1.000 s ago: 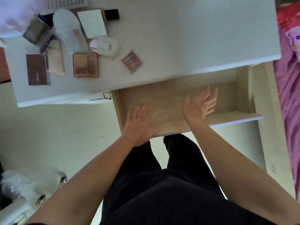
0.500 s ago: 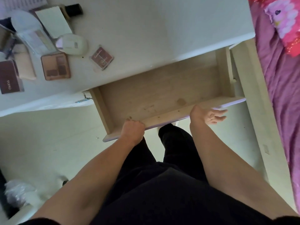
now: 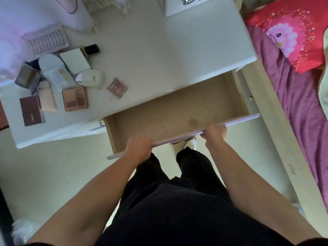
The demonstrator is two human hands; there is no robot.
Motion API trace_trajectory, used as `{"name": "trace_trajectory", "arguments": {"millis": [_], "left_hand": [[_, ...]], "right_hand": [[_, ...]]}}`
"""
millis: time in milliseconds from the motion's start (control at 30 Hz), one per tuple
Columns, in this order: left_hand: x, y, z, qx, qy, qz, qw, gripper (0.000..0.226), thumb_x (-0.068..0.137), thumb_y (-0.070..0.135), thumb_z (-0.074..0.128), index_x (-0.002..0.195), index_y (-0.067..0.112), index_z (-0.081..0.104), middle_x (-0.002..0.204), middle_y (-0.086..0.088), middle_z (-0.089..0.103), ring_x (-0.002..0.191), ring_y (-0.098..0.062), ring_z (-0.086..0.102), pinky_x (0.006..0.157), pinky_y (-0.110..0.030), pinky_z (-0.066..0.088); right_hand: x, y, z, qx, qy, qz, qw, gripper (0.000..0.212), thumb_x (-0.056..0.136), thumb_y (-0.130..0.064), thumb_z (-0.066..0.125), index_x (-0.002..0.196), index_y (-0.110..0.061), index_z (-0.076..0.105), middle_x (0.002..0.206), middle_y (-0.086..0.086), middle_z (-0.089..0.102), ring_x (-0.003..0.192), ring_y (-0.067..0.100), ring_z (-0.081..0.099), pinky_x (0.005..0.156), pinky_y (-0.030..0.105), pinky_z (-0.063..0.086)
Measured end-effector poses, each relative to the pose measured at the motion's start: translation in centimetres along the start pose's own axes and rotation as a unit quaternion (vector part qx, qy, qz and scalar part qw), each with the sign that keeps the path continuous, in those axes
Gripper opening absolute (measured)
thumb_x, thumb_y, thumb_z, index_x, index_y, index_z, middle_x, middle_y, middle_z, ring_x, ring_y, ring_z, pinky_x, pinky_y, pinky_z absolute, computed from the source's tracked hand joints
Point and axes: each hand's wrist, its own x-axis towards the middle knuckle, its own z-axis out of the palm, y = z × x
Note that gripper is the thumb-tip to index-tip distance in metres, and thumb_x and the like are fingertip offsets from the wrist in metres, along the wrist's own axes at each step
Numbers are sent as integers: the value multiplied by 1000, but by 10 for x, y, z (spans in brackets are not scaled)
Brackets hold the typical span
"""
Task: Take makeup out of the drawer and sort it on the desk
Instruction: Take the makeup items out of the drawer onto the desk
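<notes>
The wooden drawer (image 3: 177,110) stands pulled out of the white desk (image 3: 150,59) and holds nothing visible. My left hand (image 3: 139,146) grips its lilac front edge near the left end. My right hand (image 3: 215,134) grips the same edge further right. Makeup lies grouped on the desk's left side: a brown eyeshadow palette (image 3: 75,98), a small red palette (image 3: 117,87), a white compact (image 3: 92,78), a dark brown box (image 3: 31,110), a beige tube (image 3: 47,98), a clear pale palette (image 3: 58,77), a white card (image 3: 74,59) and a black-capped bottle (image 3: 91,48).
A white ridged tray (image 3: 45,40) sits at the back left beside pink cloth (image 3: 35,13). A bed with purple sheet (image 3: 301,107) and red pillow (image 3: 291,32) borders the right. My black trousers and a white shoe (image 3: 191,142) are under the drawer.
Both hands left the inside of the drawer and came back to its front edge, where they now grip it. The view has tilted up, showing more of the desk.
</notes>
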Motion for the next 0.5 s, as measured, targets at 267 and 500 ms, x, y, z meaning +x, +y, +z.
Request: {"name": "trace_trajectory", "arguments": {"millis": [267, 500], "left_hand": [[3, -8, 10, -10, 33, 41, 999, 26, 99, 33, 42, 99, 20, 65, 93, -1, 67, 84, -26, 63, 65, -32, 46], [15, -5, 14, 26, -6, 85, 996, 23, 99, 25, 42, 101, 17, 63, 101, -4, 69, 89, -28, 65, 65, -32, 38]], "right_hand": [[-2, 6, -6, -21, 32, -60, 997, 27, 84, -13, 54, 111, -13, 55, 81, 7, 69, 69, 25, 75, 55, 24, 51], [3, 3, -3, -24, 24, -34, 999, 7, 84, -9, 55, 84, -10, 49, 75, 8, 63, 66, 26, 75, 47, 22, 48]]}}
